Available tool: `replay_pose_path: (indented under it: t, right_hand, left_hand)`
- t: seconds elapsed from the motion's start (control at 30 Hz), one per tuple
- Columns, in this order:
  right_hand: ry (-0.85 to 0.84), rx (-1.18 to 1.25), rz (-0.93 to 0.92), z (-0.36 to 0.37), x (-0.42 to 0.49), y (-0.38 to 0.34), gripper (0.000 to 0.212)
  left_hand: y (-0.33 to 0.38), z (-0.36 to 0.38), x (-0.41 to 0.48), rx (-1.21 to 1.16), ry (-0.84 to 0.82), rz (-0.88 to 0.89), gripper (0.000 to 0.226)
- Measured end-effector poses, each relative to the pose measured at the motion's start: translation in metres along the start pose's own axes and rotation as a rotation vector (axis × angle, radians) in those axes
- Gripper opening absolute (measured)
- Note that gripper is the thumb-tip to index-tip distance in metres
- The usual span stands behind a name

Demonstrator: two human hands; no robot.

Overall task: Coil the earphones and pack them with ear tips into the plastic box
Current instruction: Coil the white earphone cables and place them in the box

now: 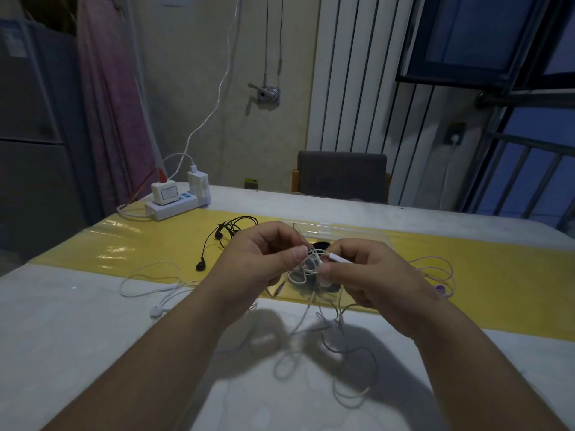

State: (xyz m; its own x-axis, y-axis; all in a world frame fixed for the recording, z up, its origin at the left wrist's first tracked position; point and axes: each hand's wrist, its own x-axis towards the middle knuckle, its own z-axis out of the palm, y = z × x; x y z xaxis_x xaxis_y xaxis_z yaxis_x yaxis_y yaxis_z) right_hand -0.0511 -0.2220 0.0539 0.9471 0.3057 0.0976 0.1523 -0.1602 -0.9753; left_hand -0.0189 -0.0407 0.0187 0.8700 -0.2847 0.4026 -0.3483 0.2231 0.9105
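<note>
My left hand (261, 259) and my right hand (370, 275) meet above the table, both pinching a partly coiled white earphone cable (306, 265). The right fingers also hold its white plug end (339, 259). Loose white cable hangs down from the coil to the tablecloth. Behind my hands lies the clear plastic box (348, 233), mostly hidden, with something black inside. Black earphones (224, 234) lie tangled to the left on the yellow strip. Another white pair (155, 287) sprawls at the left, and a pale purple pair (438, 275) lies at the right.
A white power strip (171, 206) with chargers and cables sits at the table's far left corner. A grey chair (342, 175) stands behind the far edge. The yellow strip (124, 244) crosses the white tablecloth. A window with bars is at the right.
</note>
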Motion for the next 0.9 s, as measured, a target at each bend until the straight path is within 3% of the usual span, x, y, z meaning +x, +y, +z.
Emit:
replay_pose_path:
  t: [0.23, 0.43, 0.9]
  right_hand:
    - [0.029, 0.033, 0.024, -0.004, 0.005, 0.006, 0.02]
    - [0.048, 0.056, 0.034, -0.007, 0.008, 0.01, 0.023]
    - [0.028, 0.081, 0.009, -0.01, 0.01, 0.015, 0.021]
  left_hand:
    - [-0.001, -0.002, 0.001, 0.064, 0.042, -0.03, 0.007]
    - [-0.005, -0.002, 0.002, 0.103, 0.073, -0.055, 0.027]
    - [0.0, -0.003, 0.0, -0.027, 0.047, 0.023, 0.011]
